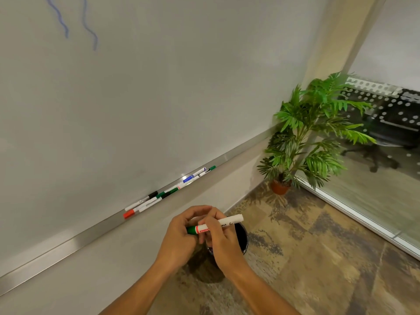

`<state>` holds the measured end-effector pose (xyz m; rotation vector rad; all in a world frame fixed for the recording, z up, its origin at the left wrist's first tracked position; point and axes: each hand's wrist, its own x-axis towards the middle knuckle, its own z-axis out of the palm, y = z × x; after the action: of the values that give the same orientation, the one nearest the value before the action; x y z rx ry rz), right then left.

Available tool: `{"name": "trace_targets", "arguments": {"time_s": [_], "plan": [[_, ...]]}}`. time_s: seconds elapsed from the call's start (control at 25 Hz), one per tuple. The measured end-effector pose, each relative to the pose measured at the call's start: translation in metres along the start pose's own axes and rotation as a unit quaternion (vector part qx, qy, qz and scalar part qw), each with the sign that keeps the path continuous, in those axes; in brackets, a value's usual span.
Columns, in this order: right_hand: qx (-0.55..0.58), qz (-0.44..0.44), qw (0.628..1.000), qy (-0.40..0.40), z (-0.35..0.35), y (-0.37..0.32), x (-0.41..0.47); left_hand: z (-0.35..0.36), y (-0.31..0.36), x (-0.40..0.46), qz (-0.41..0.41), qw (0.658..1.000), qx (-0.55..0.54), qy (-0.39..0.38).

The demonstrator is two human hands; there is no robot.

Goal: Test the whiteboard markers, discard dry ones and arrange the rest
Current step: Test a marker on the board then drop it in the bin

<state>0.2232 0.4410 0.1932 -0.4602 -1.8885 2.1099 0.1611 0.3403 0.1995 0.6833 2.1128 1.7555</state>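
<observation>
Upper left of the frame, I see two blue squiggles [68, 21] on the whiteboard [159, 87]. Below them the metal tray [68, 244] runs diagonally from lower left up toward the right. On it, left of centre, lies a cluster of markers [150, 201]: a red-capped one [129, 214] at the lower end, then black- and green-capped ones. Further up the tray lie a blue-capped marker [192, 176] and a green-ended one [208, 170] just beside it.

At bottom centre, my left hand [179, 237] has its fingers curled round the green cap end of a marker [213, 226]. My right hand [223, 239] grips the white barrel of the same marker, fingers wrapped over it. The marker lies nearly level, white end pointing right. I cannot tell whether the cap is seated or coming loose.

Directly under the hands a dark bin [241, 237] stands on the patterned carpet [318, 258]. To the right, a potted plant [313, 133] stands in the corner beside a glass wall [386, 155].
</observation>
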Motion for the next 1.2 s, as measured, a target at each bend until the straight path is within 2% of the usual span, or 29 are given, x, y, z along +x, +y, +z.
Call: {"name": "trace_targets", "arguments": {"time_s": [0.2,0.36,0.52,0.68,0.84,1.0,1.2], "plan": [[-0.024,0.025,0.999,-0.009,0.006,0.006,0.051,-0.017,-0.028,0.046,-0.023,1.000,0.002,-0.017],[0.006,0.083,0.995,0.052,0.015,0.024,0.073,-0.022,-0.057,0.070,-0.047,0.998,0.018,-0.032],[-0.004,0.102,0.992,0.069,0.014,0.043,0.096,-0.013,-0.090,0.084,-0.077,0.994,0.017,-0.074],[-0.034,0.130,0.988,0.071,-0.005,0.070,0.121,0.003,-0.127,0.103,-0.135,0.985,0.009,-0.109],[-0.035,0.185,0.978,0.092,-0.047,0.110,0.157,0.021,-0.171,0.130,-0.193,0.970,0.050,-0.140],[-0.029,0.269,0.960,0.070,-0.096,0.143,0.201,0.039,-0.206,0.157,-0.284,0.949,0.061,-0.125],[-0.112,0.336,0.935,0.028,-0.162,0.191,0.270,0.055,-0.237,0.186,-0.350,0.932,0.074,-0.058]]}}
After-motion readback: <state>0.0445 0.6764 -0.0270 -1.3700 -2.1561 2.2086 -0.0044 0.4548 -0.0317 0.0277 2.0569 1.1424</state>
